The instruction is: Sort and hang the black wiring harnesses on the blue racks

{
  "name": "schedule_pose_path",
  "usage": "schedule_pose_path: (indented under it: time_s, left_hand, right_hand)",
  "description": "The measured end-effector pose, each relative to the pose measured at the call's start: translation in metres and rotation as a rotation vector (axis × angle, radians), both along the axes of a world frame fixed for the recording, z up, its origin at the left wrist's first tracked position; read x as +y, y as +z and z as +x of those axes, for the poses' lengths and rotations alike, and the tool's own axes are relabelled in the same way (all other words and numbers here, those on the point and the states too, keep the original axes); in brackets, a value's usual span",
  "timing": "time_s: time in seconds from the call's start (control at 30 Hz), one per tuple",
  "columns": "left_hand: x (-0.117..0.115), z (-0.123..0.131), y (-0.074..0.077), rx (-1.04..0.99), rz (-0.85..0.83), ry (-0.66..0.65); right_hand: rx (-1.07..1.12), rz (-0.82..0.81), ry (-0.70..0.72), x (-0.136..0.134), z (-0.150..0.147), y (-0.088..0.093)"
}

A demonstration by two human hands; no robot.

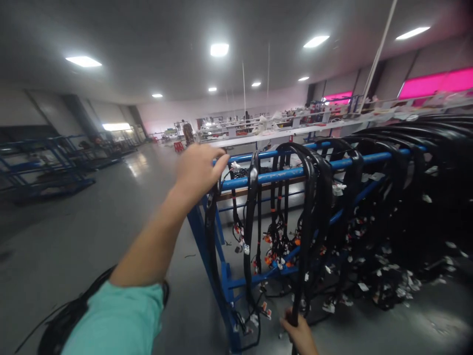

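Polished grey floor (92,222) spreads through the hall, with blue carts (44,167) parked along the far left wall. Low on the left, a bundle of black cables (59,320) hangs beside a teal sleeve (118,315). From that sleeve the bare arm reaches up and forward. The left hand (197,170) is at the left end of the blue rack (281,175), fingers curled, their tips at the top rail. A black loop (211,222) drops just below the hand; whether the fingers pinch it I cannot tell.

Further right, a black harness (306,207) is draped over the top rail and hangs straight down, its long axis vertical. Its lower end runs into the right hand (300,335), which is closed round it at the bottom edge of the view. The harness therefore rises above the right hand and lies right of and below the left.

More harnesses (406,197), dotted with white tags, crowd the rack's right end. Behind stand long benches (295,130) and pink windows (436,84).
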State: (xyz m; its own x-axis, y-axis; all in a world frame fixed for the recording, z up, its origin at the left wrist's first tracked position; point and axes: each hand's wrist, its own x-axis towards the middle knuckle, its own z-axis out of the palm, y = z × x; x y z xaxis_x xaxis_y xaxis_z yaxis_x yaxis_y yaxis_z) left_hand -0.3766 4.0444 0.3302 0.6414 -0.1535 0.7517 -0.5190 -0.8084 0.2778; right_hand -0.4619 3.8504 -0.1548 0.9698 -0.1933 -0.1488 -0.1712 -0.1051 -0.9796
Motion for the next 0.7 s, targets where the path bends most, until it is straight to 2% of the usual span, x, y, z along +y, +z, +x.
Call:
schedule_pose_path:
  time_s: [0.03, 0.1, 0.13, 0.2, 0.3, 0.37, 0.47, 0.57, 0.7]
  left_hand:
    - [-0.008, 0.019, 0.01, 0.058, 0.075, -0.005]
    - [-0.017, 0.055, 0.022, 0.244, 0.226, 0.039]
    - [-0.018, 0.069, 0.024, 0.363, 0.288, 0.02]
    - [-0.014, 0.082, 0.024, 0.546, 0.328, -0.103]
    - [-0.002, 0.075, 0.025, 0.675, 0.185, -0.403]
    - [0.004, 0.062, 0.03, 0.735, 0.043, -0.521]
    - [0.004, 0.05, 0.036, 0.754, -0.043, -0.53]
    - [0.0, 0.048, 0.038, 0.706, 0.009, -0.531]
    - [0.0, 0.053, 0.037, 0.768, 0.085, -0.561]
  right_hand:
    - [0.027, 0.019, 0.01, 0.002, 0.001, 0.003]
    - [0.059, 0.045, 0.008, 0.007, 0.001, 0.008]
    - [0.058, 0.05, -0.008, 0.009, 0.0, 0.009]
    - [0.048, 0.058, -0.049, 0.011, -0.001, 0.008]
    - [0.014, 0.063, -0.105, 0.011, -0.003, 0.005]
    - [-0.02, 0.059, -0.12, 0.01, -0.003, 0.005]
    - [-0.044, 0.067, -0.118, 0.009, -0.005, 0.008]
    - [-0.032, 0.085, -0.109, 0.01, -0.006, 0.013]
    - [0.004, 0.089, -0.092, 0.009, -0.006, 0.016]
